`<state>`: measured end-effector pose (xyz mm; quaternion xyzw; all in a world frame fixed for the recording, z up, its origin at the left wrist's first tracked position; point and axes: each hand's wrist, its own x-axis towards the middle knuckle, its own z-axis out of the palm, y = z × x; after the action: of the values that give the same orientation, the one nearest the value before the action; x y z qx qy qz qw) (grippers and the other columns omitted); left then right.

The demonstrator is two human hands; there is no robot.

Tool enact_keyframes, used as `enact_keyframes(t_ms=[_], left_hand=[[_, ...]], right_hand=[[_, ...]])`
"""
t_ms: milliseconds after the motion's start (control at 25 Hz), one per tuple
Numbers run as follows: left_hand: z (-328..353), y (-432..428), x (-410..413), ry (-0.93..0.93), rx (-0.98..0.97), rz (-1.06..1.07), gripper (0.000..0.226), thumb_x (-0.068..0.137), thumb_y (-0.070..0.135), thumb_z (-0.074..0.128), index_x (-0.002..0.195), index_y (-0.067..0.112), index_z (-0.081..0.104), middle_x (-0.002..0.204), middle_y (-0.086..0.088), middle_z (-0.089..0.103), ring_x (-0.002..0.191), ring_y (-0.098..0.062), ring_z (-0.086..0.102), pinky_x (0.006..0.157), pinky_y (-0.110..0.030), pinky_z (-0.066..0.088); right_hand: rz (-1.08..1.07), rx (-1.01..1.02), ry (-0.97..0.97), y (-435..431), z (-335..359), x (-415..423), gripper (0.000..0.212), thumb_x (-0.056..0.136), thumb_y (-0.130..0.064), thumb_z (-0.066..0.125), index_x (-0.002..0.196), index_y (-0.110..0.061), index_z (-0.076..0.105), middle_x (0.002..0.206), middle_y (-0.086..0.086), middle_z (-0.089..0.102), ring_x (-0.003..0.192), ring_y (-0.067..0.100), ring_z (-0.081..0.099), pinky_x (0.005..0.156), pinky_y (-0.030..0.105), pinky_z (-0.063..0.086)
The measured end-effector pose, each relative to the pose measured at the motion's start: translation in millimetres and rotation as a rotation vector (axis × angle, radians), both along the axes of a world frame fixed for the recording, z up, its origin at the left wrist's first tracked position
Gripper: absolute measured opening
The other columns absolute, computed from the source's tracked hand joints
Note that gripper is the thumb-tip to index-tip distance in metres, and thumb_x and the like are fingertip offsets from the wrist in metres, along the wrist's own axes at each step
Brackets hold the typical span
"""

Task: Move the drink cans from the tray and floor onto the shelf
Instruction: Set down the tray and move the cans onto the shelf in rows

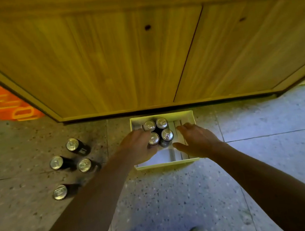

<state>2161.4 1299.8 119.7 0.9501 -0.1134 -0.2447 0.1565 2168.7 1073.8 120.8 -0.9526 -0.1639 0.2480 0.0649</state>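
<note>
My left hand (140, 147) and right hand (196, 140), both spread and gripping nothing, flank four upright cans (158, 132) in the white tray (167, 163) (four more cans (69, 167) stand on the floor).

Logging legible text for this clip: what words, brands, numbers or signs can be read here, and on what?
None can be read.
Floor can: pale marking on its dark side, too blurred to read.
Cans in the tray: only plain silver tops show.
Orange crate: no lettering visible.
</note>
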Motion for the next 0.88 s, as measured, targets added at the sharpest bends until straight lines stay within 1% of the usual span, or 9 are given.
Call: enact_keyframes(t_ms=[80, 160, 240, 320, 400, 480, 640, 800, 880], left_hand=[[-54, -3, 6, -0.036, 0.006, -0.002, 0.047, 0.084, 0.048, 0.064, 0.120, 0.018, 0.064, 0.124, -0.007, 0.065, 0.116, -0.029, 0.061, 0.089, -0.035, 0.051], [-95, -1, 16, -0.096, 0.032, 0.016, 0.048, 0.081, 0.053, 0.059, 0.117, 0.021, 0.062, 0.119, -0.006, 0.066, 0.112, -0.027, 0.062, 0.079, -0.029, 0.046], [-125, 1, 22, -0.126, 0.055, 0.048, 0.048, 0.077, 0.057, 0.055, 0.110, 0.023, 0.061, 0.112, -0.003, 0.068, 0.104, -0.026, 0.065, 0.070, -0.026, 0.038], [-140, 1, 26, -0.123, 0.042, 0.071, 0.048, 0.076, 0.057, 0.058, 0.107, 0.021, 0.063, 0.109, -0.004, 0.069, 0.100, -0.026, 0.066, 0.068, -0.027, 0.039], [-144, -2, 27, -0.113, 0.028, 0.076, 0.049, 0.075, 0.054, 0.064, 0.106, 0.017, 0.064, 0.109, -0.006, 0.069, 0.100, -0.028, 0.067, 0.069, -0.029, 0.046], [-150, -5, 26, -0.116, 0.004, 0.082, 0.054, 0.074, 0.053, 0.069, 0.111, 0.014, 0.063, 0.115, -0.009, 0.067, 0.106, -0.030, 0.065, 0.076, -0.033, 0.050], [-163, -12, 25, -0.112, -0.011, 0.138, 0.062, 0.075, 0.047, 0.075, 0.121, 0.010, 0.055, 0.126, -0.013, 0.060, 0.117, -0.033, 0.059, 0.087, -0.036, 0.049], [-176, -20, 24, -0.158, -0.022, 0.224, 0.064, 0.073, 0.042, 0.078, 0.123, 0.010, 0.054, 0.125, -0.013, 0.060, 0.117, -0.033, 0.060, 0.088, -0.039, 0.050], [-181, -25, 23, -0.197, -0.052, 0.286, 0.058, 0.071, 0.039, 0.078, 0.118, 0.012, 0.057, 0.120, -0.010, 0.064, 0.111, -0.032, 0.063, 0.083, -0.038, 0.050]], right_hand=[[-0.017, -0.016, -0.020, -4, -48, 7, 0.063, 0.091, -0.061, 0.051, 0.135, -0.016, 0.044, 0.129, 0.012, 0.056, 0.113, 0.031, 0.059, 0.086, 0.046, 0.056], [-0.030, -0.016, -0.045, -7, -78, 15, 0.062, 0.092, -0.058, 0.052, 0.136, -0.015, 0.044, 0.129, 0.012, 0.056, 0.114, 0.032, 0.059, 0.085, 0.045, 0.055], [-0.038, -0.005, -0.073, -8, -98, 19, 0.060, 0.092, -0.056, 0.054, 0.136, -0.015, 0.044, 0.127, 0.012, 0.058, 0.113, 0.033, 0.060, 0.085, 0.044, 0.055], [-0.034, -0.002, -0.093, -7, -112, 21, 0.060, 0.091, -0.056, 0.056, 0.135, -0.016, 0.044, 0.126, 0.012, 0.058, 0.113, 0.032, 0.060, 0.084, 0.043, 0.053], [-0.036, 0.012, -0.091, -4, -122, 24, 0.063, 0.089, -0.058, 0.057, 0.135, -0.016, 0.045, 0.125, 0.012, 0.059, 0.113, 0.033, 0.060, 0.085, 0.042, 0.053], [-0.025, 0.030, -0.079, 0, -132, 29, 0.067, 0.086, -0.060, 0.060, 0.135, -0.016, 0.046, 0.126, 0.014, 0.060, 0.112, 0.033, 0.062, 0.088, 0.043, 0.054], [-0.066, 0.066, -0.063, 7, -148, 39, 0.073, 0.077, -0.062, 0.068, 0.130, -0.016, 0.049, 0.123, 0.012, 0.064, 0.110, 0.032, 0.064, 0.089, 0.046, 0.055], [-0.152, 0.129, -0.059, 18, -162, 40, 0.071, 0.072, -0.057, 0.077, 0.124, -0.016, 0.049, 0.116, 0.009, 0.068, 0.102, 0.029, 0.066, 0.084, 0.043, 0.056], [-0.193, 0.163, -0.071, 24, -166, 41, 0.069, 0.072, -0.049, 0.081, 0.122, -0.015, 0.050, 0.113, 0.009, 0.070, 0.099, 0.029, 0.068, 0.082, 0.042, 0.057]])
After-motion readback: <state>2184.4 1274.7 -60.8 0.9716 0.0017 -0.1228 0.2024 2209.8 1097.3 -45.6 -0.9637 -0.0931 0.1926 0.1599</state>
